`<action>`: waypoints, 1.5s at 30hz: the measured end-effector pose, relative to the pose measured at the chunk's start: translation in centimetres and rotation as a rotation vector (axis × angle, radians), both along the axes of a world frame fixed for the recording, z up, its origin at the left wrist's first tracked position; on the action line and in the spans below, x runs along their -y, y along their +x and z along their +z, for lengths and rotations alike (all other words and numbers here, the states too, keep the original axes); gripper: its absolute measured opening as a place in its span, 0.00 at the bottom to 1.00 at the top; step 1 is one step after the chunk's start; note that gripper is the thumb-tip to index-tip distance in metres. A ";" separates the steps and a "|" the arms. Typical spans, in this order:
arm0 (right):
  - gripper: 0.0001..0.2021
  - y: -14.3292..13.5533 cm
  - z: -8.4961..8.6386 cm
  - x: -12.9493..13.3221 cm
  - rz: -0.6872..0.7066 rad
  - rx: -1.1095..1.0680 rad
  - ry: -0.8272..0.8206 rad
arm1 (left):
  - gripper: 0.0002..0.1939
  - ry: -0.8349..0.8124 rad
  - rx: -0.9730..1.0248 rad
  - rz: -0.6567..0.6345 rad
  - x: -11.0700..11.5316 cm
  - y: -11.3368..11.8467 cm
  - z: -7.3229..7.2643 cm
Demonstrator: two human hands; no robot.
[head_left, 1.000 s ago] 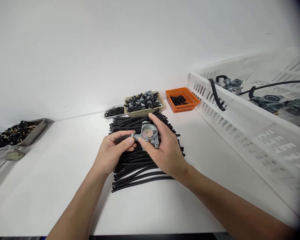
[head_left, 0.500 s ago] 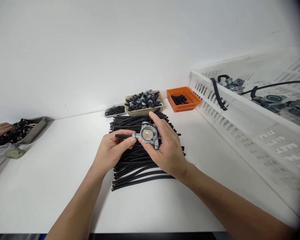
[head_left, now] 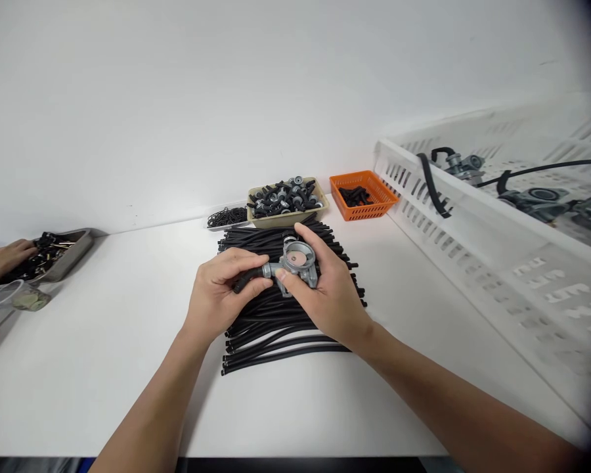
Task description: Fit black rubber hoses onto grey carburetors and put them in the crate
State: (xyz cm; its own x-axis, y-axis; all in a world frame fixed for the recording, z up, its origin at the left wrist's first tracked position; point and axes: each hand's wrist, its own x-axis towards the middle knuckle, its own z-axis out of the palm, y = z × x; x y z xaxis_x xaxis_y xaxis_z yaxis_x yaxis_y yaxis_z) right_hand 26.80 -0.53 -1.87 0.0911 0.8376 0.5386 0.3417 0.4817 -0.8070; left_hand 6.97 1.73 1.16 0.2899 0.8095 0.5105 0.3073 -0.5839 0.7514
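A grey metal carburetor (head_left: 295,261), its round opening facing up, is held over the black rubber hoses (head_left: 270,315). My right hand (head_left: 332,295) is closed around its body from the right, with the thumb on the near side. On its left side sits a cap with a black rubber boot (head_left: 249,277). My left hand (head_left: 221,289) pinches this cap between thumb and fingers. Some of the boot and the left fingertips is hidden.
Behind the hoses stand a tray of black rings (head_left: 226,217), a beige bin of caps (head_left: 288,220) and an orange basket (head_left: 367,211). A white crate (head_left: 453,217) holding carburetors is on the right. At left, another person's hand (head_left: 10,256) reaches into a metal tray (head_left: 73,256).
The carburetor has tilted and turned in my hands. The boot now points down and toward me, and my left fingers have shifted around the cap. The other person's hand has moved slightly right.
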 end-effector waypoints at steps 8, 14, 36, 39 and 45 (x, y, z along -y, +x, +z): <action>0.31 0.1 -0.7 -0.2 -0.075 0.160 0.249 | 0.12 -0.087 0.095 -0.073 -0.3 -0.3 -0.3; 0.31 0.0 -0.6 -0.1 -0.095 0.182 0.295 | 0.09 -0.206 0.152 -0.028 0.0 0.4 -0.2; 0.32 -0.3 -0.1 0.3 -0.014 -0.029 0.108 | 0.13 -0.383 0.314 0.038 1.0 1.6 -0.7; 0.33 -0.2 -0.2 0.2 -0.097 0.104 0.264 | 0.15 -0.523 0.392 0.021 1.1 1.9 -0.6; 0.33 -0.3 -0.1 0.3 -0.021 -0.066 0.050 | 0.12 -0.443 0.394 -0.081 0.6 1.3 -0.6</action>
State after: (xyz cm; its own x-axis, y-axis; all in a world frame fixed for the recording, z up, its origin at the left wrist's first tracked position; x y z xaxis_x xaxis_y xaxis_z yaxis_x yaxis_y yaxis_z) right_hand 26.54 -0.80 -1.97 0.1449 0.8075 0.5717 0.2993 0.5150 -0.8032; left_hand 8.27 1.13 0.52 0.2168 0.9532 0.2107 -0.0763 -0.1986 0.9771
